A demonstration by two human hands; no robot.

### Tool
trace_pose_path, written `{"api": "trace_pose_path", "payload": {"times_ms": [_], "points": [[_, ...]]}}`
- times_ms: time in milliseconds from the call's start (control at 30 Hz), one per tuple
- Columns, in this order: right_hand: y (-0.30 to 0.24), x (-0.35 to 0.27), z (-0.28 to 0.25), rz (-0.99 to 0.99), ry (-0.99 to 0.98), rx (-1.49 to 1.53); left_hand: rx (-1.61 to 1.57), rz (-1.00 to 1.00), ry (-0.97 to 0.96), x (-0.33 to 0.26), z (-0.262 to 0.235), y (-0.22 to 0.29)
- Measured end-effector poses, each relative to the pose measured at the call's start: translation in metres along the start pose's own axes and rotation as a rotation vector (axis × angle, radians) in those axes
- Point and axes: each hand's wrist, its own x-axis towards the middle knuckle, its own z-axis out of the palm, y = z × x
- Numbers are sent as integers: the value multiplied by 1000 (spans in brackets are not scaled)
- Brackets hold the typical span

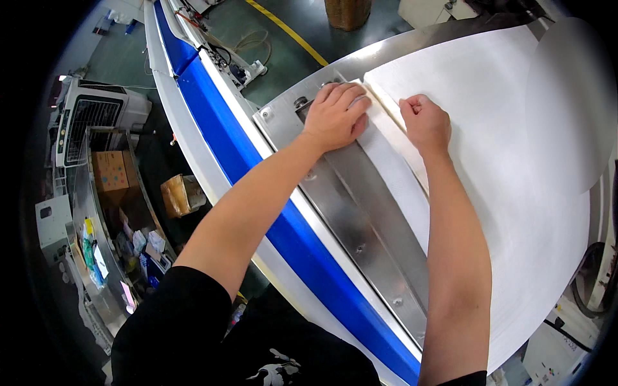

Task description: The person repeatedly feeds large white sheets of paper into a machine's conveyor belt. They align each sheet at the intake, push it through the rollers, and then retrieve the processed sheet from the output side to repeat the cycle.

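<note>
A large white sheet or stack of sheets (502,128) lies on the metal worktop, its left edge running away from me. Beside that edge lies a narrow white strip (402,199), next to a long steel plate (360,212). My left hand (336,116) rests over the far end of the strip and plate, fingers bent and pressed together; whatever lies under them is hidden. My right hand (426,122) is closed in a fist at the sheet's left edge. Anything inside that fist is too small or covered to make out.
A blue conveyor belt (219,128) with white rails runs along the left of the worktop. Further left on the floor stand an air cooler (96,109), a metal trolley (143,193) holding a cardboard box, and an open carton (182,195). A brown drum-like container (347,13) stands beyond.
</note>
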Motion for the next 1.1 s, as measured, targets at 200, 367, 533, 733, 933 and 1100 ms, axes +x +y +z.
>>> {"api": "trace_pose_path", "payload": {"times_ms": [200, 367, 533, 733, 933, 1100], "points": [[3, -101, -21, -91, 27, 26, -5, 264, -314, 12, -32, -21], [88, -236, -69, 212, 169, -336, 96, 239, -714, 32, -42, -17], [227, -380, -163, 586, 60, -560, 410, 317, -882, 58, -45, 27], [344, -527, -274, 947, 36, -641, 710, 298, -1073, 75, 3, 61], [434, -615, -336, 1101, 1, -725, 720, 222, -920, 55, 24, -6], [498, -685, -403, 1301, -174, -658, 733, 131, -909, 56, 40, -16]]}}
